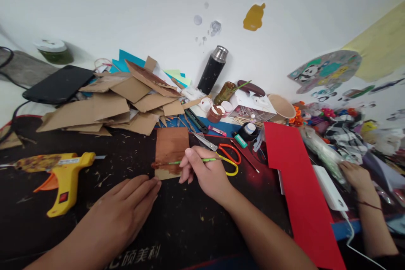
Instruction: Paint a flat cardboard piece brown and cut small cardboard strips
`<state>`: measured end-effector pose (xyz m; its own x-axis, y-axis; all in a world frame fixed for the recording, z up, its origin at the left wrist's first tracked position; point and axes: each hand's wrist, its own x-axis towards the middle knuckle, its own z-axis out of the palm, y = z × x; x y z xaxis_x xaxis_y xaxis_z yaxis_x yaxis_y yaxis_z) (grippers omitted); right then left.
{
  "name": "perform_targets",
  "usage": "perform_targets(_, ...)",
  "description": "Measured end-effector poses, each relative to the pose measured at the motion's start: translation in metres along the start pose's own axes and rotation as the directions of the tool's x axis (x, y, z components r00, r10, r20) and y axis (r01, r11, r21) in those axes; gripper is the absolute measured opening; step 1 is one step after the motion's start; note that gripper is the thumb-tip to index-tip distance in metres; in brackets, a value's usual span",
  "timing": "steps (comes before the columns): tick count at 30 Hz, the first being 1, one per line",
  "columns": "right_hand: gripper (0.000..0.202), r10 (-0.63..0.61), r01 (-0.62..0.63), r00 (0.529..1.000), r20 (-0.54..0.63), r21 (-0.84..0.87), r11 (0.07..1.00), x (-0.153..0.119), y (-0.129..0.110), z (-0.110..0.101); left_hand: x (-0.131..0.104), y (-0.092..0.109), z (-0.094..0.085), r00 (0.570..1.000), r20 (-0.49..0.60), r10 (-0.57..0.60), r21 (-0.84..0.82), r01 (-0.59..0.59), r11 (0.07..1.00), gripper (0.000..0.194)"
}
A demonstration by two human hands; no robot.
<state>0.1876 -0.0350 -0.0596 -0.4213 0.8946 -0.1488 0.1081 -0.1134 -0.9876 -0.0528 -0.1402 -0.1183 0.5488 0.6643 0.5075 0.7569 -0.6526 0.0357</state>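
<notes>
Basically, brush on brown card, both hands in

Card (172,142) lies flat on the dark mat (126,156), front of the pile, roughly mid-view. Most of it is brown; strip along the near edge is bare. Brush (175,162) lies across it, brown bristle end at the card's left edge, green handle pointing right. Right hand (209,173) pinches the handle between thumb and fingers, over the card's right side. Left hand (122,209) is palm down, fingers extended and pressed together, fingertips at the card's near left corner.

Scissors (228,149) just right of the card, orange and yellow handles, partly behind the right hand. Yellow glue gun (67,177) on the mat, far left. Cardboard pile (110,103) behind, to the left. Brown paint jar (216,113) behind the card, to the right; black flask (212,69) farther back, tilted. Red sheet (294,181) right of the scissors. Another person's hand (356,175) at far right, next to a clear plastic bag (322,152) and white device (329,187).
</notes>
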Motion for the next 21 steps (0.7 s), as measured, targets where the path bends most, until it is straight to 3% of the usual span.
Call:
perform_targets(8, 0.063, -0.069, 0.069, 0.995, -0.078, -0.002, 0.998, 0.0051, 0.0019, -0.0045, -0.0046, 0.0032, 0.0062, 0.999, 0.015, -0.052, -0.013, 0.053, 0.999, 0.044)
perform_targets(17, 0.065, -0.017, 0.017, 1.0, -0.017, 0.012, 1.0, -0.0026, -0.0017, -0.0039, 0.0005, 0.0018, 0.0018, 1.0, -0.004, -0.013, -0.007, 0.013, 1.0, 0.043)
perform_targets(21, 0.063, -0.015, 0.015, 1.0, -0.018, -0.006, 1.0, 0.0001, -0.0007, 0.0002, -0.0002, 0.0024, 0.0023, 0.998, 0.006, -0.055, -0.024, 0.055, 0.998, 0.045)
